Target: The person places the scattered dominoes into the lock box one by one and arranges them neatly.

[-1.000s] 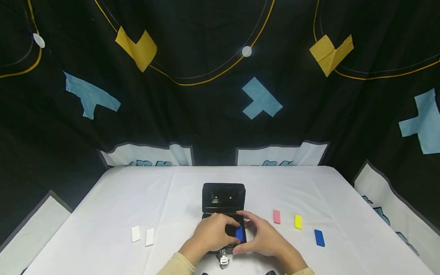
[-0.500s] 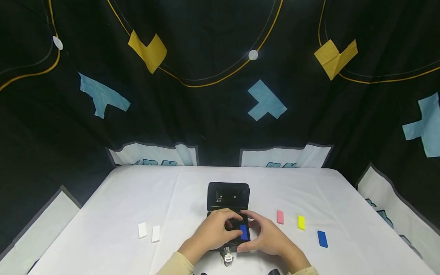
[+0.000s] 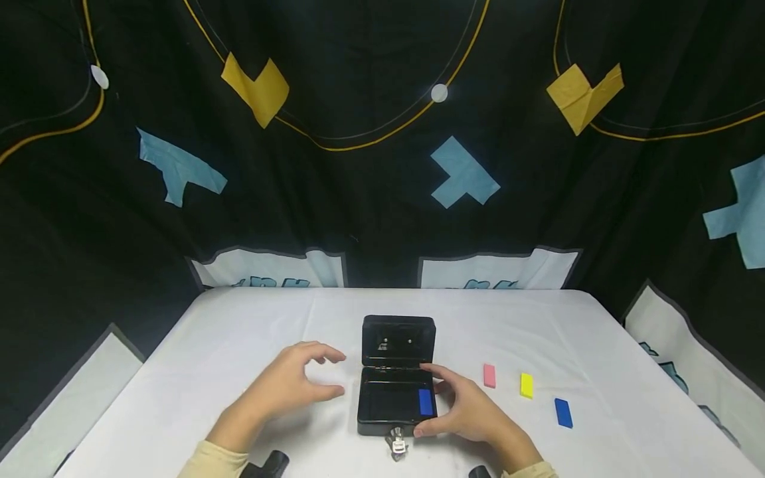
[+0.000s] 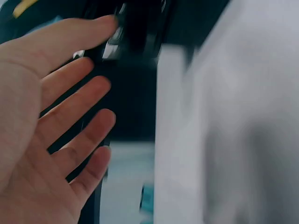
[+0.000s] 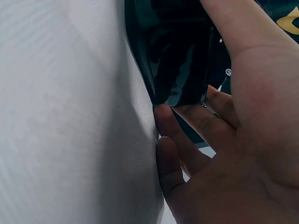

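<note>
A black metal cash box (image 3: 382, 405) stands on the table with its lid (image 3: 398, 340) raised. A blue block (image 3: 425, 401) lies in the right end of the box. My right hand (image 3: 469, 408) holds the box's right side, thumb at the front corner and fingers toward the back; the right wrist view shows the fingertips against the dark wall. Left of the box, my left hand (image 3: 293, 378) hovers with fingers spread and nothing in them. Its palm (image 4: 28, 140) faces the left wrist camera. A silver lock with keys (image 3: 397, 443) hangs at the box's front.
Pink (image 3: 489, 376), yellow (image 3: 526, 386) and blue (image 3: 564, 413) blocks lie in a row right of the box. The white-covered table (image 3: 335, 312) ends before a black curtain (image 3: 382, 219). Black objects (image 3: 269, 465) show at the near edge.
My left hand has withdrawn from inside the box to the left, uncovering the box's interior, and now hides the two white blocks. My right hand stays at the box's right side.
</note>
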The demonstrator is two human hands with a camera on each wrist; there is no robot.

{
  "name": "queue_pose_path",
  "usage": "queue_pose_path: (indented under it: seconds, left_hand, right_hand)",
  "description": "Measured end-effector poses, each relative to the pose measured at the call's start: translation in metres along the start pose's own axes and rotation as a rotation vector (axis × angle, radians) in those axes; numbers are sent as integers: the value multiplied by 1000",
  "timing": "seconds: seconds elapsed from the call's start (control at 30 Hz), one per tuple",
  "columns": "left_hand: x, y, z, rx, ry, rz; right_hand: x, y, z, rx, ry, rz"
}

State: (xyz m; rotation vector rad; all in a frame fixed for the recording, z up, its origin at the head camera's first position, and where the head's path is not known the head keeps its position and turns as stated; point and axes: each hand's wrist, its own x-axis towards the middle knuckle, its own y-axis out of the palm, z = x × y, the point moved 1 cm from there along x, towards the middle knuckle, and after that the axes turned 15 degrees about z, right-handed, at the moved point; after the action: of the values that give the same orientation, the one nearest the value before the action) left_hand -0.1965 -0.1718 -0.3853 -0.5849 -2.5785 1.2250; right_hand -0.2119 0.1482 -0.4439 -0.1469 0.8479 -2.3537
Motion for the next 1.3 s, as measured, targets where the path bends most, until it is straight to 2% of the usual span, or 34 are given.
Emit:
queue_pose_path:
  seconds: [0.1,0.17,0.27,0.4,0.5,0.6,0.73,0.93,1.3]
  left_hand:
    - [-16,-18,18,29,-123,18]
    - [-25,-25,29,19,-161,36]
    - [-37,-27,44,-10,-180,73]
    - [-46,-24,59,27,-210,93]
    - [-52,-22,69,90,-233,72]
    - [-55,-20,77,104,-245,43]
    - [-57,-20,83,99,-271,20]
    - [-59,-19,88,108,-312,26]
    - [-57,-20,85,113,-297,38]
  right_hand:
    - [1,0,0,-9,-9,-9]
    - [1,1,0,-18,-15,-16]
    - [1,1,-1,-18,-19,-20]
    - [0,1,-2,-14,-20,-19]
    - [-1,1,-3,-6,-14,-10]
    - [-1,1,-2,0,-11,-5]
    - [-1,1,0,11,-24,-5]
    - [0,0,0,14,-20,2]
    - [0,-2,-3,25,-21,3]
